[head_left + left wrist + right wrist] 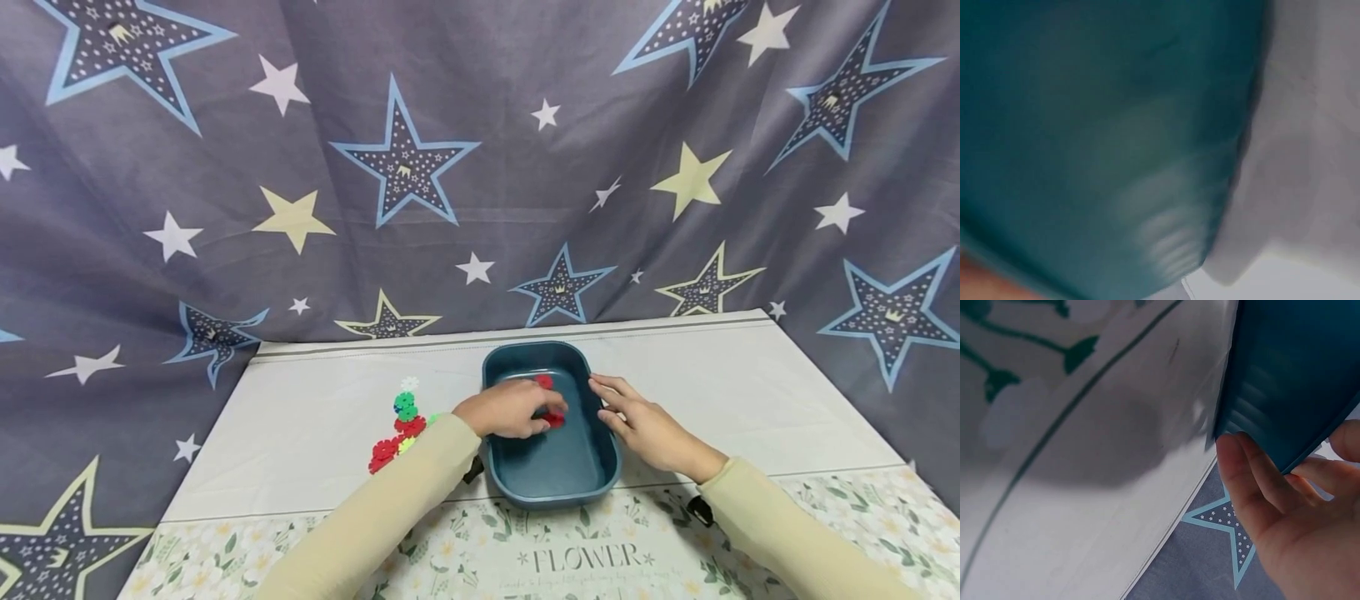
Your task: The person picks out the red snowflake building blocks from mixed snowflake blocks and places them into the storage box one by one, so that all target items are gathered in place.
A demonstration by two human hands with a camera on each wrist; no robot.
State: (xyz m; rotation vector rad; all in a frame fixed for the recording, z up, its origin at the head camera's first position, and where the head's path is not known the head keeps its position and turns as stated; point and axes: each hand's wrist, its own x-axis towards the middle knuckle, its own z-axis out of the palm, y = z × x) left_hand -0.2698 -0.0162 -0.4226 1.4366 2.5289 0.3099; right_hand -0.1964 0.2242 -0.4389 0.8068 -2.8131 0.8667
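Note:
A dark teal rectangular basin (555, 483) stands on the table in the head view. My left hand (513, 408) reaches over its left rim, fingers bent down at red notched plastic discs (553, 420) inside. Whether it pinches one I cannot tell. Another red disc (543, 381) lies farther back in the basin. My right hand (637, 421) is at the basin's right side, fingers extended. The right wrist view shows its fingertips (1230, 447) against the basin's outer wall (1291, 375). In the left wrist view, the basin wall (1085, 144) hides most of the left hand.
Left of the basin lies a group of notched discs: red (384, 452), green (405, 402) and white (409, 383), partly behind the left sleeve (390, 500). A star-patterned curtain (480, 225) hangs behind the table. The cloth (585, 575) has a floral print at the front.

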